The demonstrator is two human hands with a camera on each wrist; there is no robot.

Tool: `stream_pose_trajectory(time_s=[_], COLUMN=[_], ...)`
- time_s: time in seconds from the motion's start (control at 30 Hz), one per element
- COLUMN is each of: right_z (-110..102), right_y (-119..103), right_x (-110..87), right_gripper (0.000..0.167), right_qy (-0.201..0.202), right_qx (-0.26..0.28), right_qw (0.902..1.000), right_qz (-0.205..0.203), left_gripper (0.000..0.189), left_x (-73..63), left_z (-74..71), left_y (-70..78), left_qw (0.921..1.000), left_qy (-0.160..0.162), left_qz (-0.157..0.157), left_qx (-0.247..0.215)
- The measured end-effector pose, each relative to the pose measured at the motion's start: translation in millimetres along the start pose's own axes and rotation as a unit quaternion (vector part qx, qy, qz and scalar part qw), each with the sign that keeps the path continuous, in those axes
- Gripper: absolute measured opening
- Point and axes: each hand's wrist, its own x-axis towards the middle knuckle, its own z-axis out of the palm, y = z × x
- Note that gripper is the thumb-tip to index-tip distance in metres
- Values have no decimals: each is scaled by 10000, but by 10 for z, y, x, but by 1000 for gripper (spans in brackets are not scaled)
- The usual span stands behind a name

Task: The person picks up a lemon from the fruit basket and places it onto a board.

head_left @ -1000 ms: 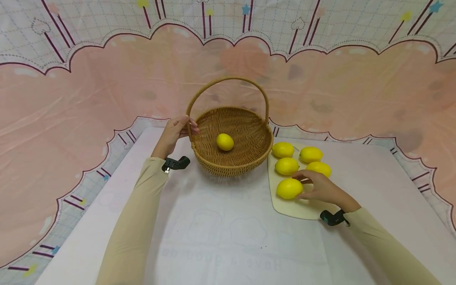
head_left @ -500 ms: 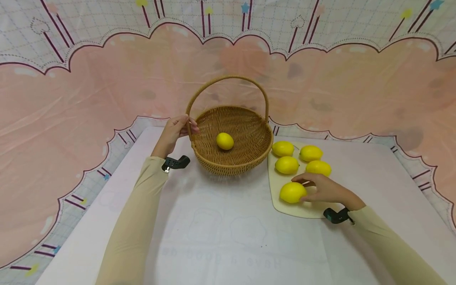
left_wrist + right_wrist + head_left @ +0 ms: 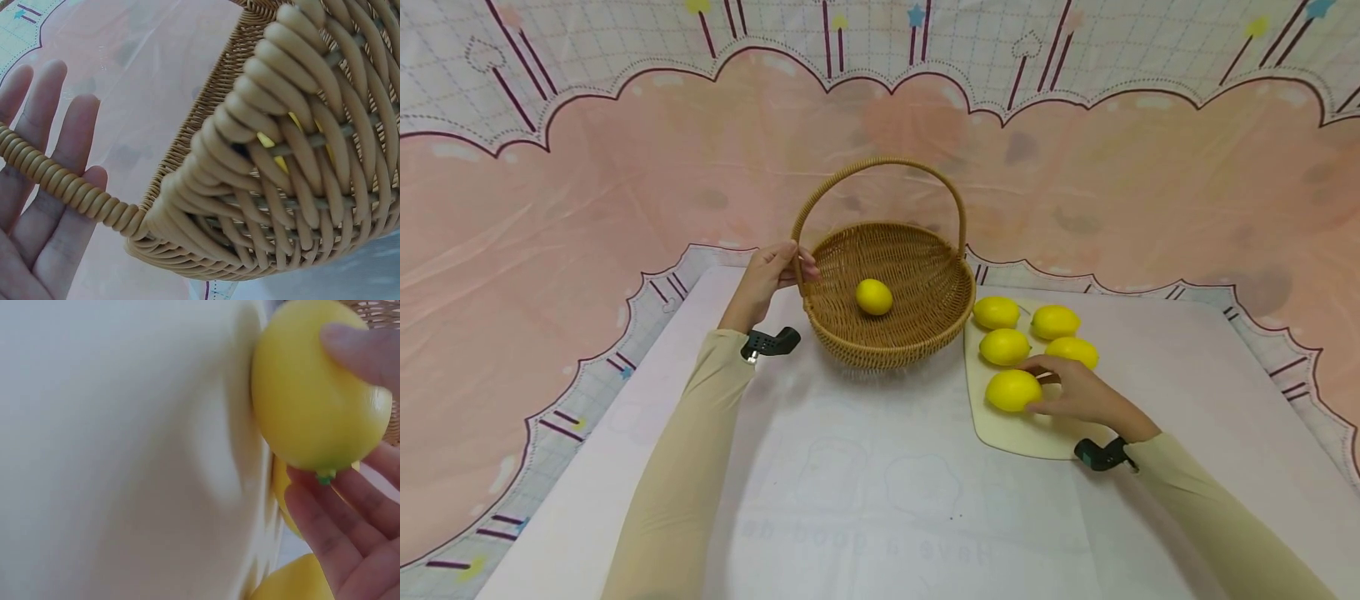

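A brown wicker basket point(image 3: 887, 358) with an arched handle stands at the back centre, a single lemon point(image 3: 874, 297) inside it. My left hand point(image 3: 766, 279) holds the handle's left base; in the left wrist view its fingers point(image 3: 72, 140) stretch behind the wrapped handle point(image 3: 75, 187), with the thumb out of sight. To the right, my right hand point(image 3: 1075, 392) pinches a yellow lemon point(image 3: 1012, 391) between thumb and fingers, low over the cream board point(image 3: 1022, 442). Up close in the right wrist view, this lemon point(image 3: 312, 387) shows a small green tip, with the thumb on its side.
Behind the held lemon, several lemons lie on the board, among them one at the front left point(image 3: 1004, 347) and one at the back right point(image 3: 1056, 322). The white table point(image 3: 865, 500) extends forward. A pink patterned cloth point(image 3: 700, 158) hangs behind the basket.
My right hand and its lemon shifted slightly toward the front right, then back toward the rear left. My left hand and the basket have stayed in place.
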Motion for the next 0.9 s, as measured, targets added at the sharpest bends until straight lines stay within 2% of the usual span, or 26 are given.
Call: stream_pose_trajectory(time_s=[0.3, 0.9], right_z=[1, -39], right_y=[-7, 14], right_x=[28, -45], right_gripper=[56, 65], right_qy=[79, -292], right_qx=[-14, 41], right_qw=[10000, 9993], right_qz=[5, -240], left_gripper=[37, 37], left_x=[63, 62], left_z=[-52, -54], left_y=[-121, -122], left_qw=[9999, 9999], left_qy=[65, 59], left_qz=[67, 99], left_qx=[58, 8])
